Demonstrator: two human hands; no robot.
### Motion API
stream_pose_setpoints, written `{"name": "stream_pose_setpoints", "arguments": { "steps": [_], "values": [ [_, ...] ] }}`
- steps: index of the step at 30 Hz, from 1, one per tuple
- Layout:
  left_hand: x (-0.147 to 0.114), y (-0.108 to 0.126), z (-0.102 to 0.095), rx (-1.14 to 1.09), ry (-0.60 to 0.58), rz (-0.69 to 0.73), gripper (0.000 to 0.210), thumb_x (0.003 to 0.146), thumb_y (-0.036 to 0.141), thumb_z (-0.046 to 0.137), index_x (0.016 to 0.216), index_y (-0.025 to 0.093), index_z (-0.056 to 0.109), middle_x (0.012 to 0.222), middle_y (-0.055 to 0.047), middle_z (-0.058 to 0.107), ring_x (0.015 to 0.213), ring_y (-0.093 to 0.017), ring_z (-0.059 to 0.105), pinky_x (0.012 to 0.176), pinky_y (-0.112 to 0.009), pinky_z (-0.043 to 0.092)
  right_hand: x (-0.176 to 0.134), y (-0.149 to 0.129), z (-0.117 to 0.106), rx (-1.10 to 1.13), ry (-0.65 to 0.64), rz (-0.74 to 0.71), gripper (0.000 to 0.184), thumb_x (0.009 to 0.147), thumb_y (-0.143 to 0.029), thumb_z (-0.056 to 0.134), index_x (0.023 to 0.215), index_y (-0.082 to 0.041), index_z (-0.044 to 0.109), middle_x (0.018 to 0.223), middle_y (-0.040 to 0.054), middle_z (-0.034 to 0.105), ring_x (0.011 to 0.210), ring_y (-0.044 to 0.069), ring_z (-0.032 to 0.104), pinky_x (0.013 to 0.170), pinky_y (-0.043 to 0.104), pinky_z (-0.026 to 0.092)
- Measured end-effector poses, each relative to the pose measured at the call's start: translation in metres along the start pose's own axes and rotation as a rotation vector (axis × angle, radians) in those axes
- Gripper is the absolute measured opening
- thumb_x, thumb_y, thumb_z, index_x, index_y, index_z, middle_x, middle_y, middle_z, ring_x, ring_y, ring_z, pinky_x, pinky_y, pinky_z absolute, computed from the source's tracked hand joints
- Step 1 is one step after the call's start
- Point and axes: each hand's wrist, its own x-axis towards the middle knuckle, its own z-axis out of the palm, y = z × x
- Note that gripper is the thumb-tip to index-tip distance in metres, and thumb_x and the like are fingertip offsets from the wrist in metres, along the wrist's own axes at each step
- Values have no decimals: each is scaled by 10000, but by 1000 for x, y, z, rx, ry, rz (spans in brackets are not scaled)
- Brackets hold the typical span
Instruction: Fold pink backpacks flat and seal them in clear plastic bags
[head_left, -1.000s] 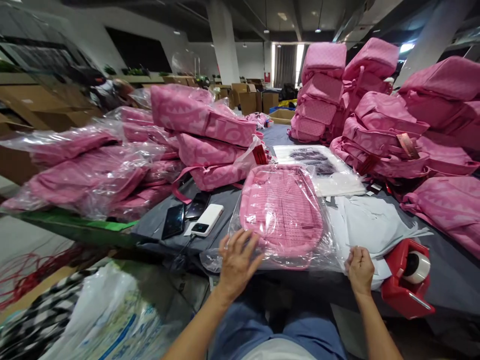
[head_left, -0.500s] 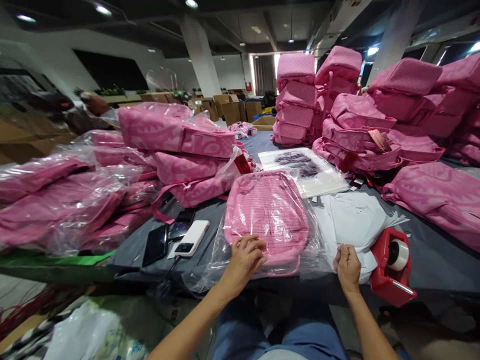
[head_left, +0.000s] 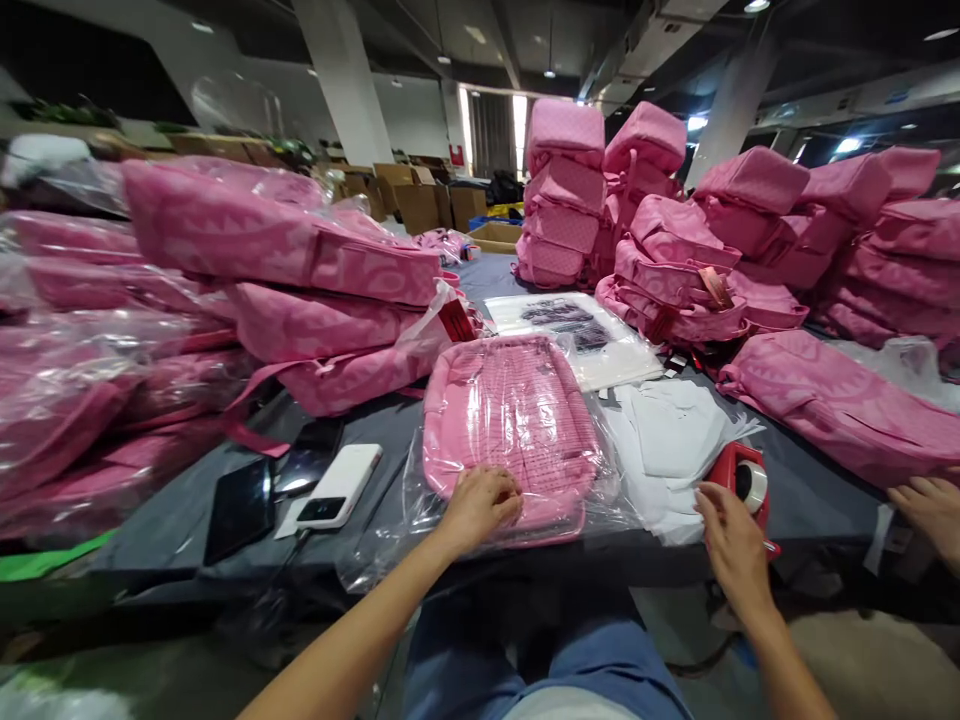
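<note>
A pink backpack [head_left: 514, 420] lies on the table in front of me inside a clear plastic bag [head_left: 611, 500]. My left hand [head_left: 484, 505] rests on its lower edge, the fingers bent loosely over the plastic and nothing visibly gripped. Between the white paper sheets [head_left: 664, 430] and the red tape dispenser [head_left: 759, 490], my right hand [head_left: 729, 540] is raised with fingers partly apart. It covers part of the dispenser; whether it touches it I cannot tell.
Bagged pink backpacks [head_left: 67, 400] and a stack of unbagged ones [head_left: 292, 240] fill the left. A white power bank [head_left: 337, 487] and a dark phone [head_left: 240, 510] lie nearby. Flat plastic bags [head_left: 577, 330] are behind. Another person's hand [head_left: 930, 510] touches a backpack [head_left: 847, 400].
My view has turned right. My right hand has gone from a closed grip at the bag's right edge to beside the tape dispenser, its fingers loosened. Another person's hand has appeared at right.
</note>
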Motion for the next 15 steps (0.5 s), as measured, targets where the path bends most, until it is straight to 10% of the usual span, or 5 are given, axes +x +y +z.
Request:
{"name": "stream_pose_setpoints", "arguments": {
  "steps": [6, 15],
  "values": [
    [-2, -7, 8, 54, 24, 12, 219, 904, 309, 562, 875, 269, 776, 1064, -17, 767, 1046, -267, 631, 916, -404, 384, -8, 32, -91, -95, 221, 318, 704, 543, -889, 623, 695, -205, 691, 721, 106, 710, 689, 255, 617, 657, 364, 465],
    [4, -25, 16, -35, 20, 65, 273, 862, 390, 545, 727, 250, 737, 1041, -29, 777, 999, -287, 642, 863, -378, 417, -2, 46, -53, 86, 226, 508, 752, 450, -876, 662, 619, -145, 721, 606, 89, 672, 572, 203, 562, 502, 297, 396]
  ]
}}
